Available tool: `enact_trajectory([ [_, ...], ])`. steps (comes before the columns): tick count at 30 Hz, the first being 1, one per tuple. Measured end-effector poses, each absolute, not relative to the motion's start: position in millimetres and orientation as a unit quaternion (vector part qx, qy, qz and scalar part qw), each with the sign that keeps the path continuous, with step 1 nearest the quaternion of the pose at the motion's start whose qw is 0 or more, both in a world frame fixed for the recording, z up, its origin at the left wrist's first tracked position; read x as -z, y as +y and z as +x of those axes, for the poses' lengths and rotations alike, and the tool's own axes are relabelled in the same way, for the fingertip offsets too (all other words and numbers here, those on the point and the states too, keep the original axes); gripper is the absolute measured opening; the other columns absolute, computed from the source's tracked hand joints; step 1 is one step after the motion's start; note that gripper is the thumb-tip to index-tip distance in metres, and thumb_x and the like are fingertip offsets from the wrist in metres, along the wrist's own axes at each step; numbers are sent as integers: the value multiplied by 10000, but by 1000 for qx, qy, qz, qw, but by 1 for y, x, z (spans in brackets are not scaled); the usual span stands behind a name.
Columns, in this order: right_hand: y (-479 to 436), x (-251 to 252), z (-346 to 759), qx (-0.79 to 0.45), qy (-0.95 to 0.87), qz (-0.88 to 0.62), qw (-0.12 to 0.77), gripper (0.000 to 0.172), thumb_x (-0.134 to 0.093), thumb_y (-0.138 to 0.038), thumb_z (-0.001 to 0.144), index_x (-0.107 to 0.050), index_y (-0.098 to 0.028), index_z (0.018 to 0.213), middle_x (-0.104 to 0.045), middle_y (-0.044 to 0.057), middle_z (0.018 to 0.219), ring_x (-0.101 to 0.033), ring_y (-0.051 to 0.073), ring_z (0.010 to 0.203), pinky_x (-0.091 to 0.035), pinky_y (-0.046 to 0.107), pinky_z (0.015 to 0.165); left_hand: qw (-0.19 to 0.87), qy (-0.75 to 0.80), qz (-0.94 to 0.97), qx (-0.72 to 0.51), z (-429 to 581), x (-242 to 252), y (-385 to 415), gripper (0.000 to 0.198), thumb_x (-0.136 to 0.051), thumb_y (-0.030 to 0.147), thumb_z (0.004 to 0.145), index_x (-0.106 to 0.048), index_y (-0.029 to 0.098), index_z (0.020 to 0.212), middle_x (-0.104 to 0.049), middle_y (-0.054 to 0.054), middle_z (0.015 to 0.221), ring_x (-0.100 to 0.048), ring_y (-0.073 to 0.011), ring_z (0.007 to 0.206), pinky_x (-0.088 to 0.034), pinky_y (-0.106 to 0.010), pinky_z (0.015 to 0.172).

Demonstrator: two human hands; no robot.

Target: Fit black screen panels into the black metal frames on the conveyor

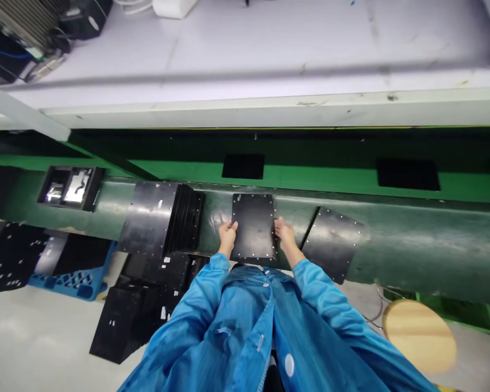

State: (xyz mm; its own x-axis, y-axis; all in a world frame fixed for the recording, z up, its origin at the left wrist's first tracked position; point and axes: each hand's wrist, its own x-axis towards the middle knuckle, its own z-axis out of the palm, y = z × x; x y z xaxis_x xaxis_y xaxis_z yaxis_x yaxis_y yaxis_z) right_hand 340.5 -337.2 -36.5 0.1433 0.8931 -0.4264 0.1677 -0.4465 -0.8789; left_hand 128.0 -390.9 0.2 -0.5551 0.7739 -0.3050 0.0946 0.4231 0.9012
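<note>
A black rectangular plate (253, 226) with small holes round its rim lies on the dark green belt (412, 245) in front of me. My left hand (227, 234) grips its left edge and my right hand (285, 233) grips its right edge, fingers curled on the plate. Both arms are in blue sleeves. A second black plate (332, 244) lies tilted on the belt just right of my right hand. A stack of black plates (159, 218) stands to the left of my left hand.
More black plates are piled on the floor (139, 305) and on a blue pallet (75, 280) at left. A round wooden stool (420, 335) stands at lower right. A white shelf (269, 60) runs above the belt. An open black box (71, 187) sits far left.
</note>
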Motion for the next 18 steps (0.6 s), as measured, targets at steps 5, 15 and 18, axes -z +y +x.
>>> enact_trajectory([
  [5,-344,50,341,-396,-467,-755,233,261,-648,-409,897,-776,-230,1037,-812,86,1065,-746,283,1033,-551,381,947,348,796,331,-367,128,35,-396,404,-658,322,935,-771,147,1281,-789,-111,1205,-701,-248,1197,-535,-363,1073],
  [15,-350,57,337,-322,-528,-774,135,390,-646,-439,971,-714,-147,1220,-752,163,1196,-692,293,1166,-496,346,993,319,841,391,-194,131,44,-396,290,-592,307,949,-814,180,1085,-802,-105,1018,-724,-261,1015,-510,-324,932],
  [18,-349,55,339,-349,-501,-787,90,395,-619,-527,991,-752,-175,1111,-779,141,1097,-725,290,1078,-508,337,909,282,856,400,-168,133,39,-397,265,-616,267,922,-817,172,1066,-798,-139,1040,-715,-290,1099,-501,-332,966],
])
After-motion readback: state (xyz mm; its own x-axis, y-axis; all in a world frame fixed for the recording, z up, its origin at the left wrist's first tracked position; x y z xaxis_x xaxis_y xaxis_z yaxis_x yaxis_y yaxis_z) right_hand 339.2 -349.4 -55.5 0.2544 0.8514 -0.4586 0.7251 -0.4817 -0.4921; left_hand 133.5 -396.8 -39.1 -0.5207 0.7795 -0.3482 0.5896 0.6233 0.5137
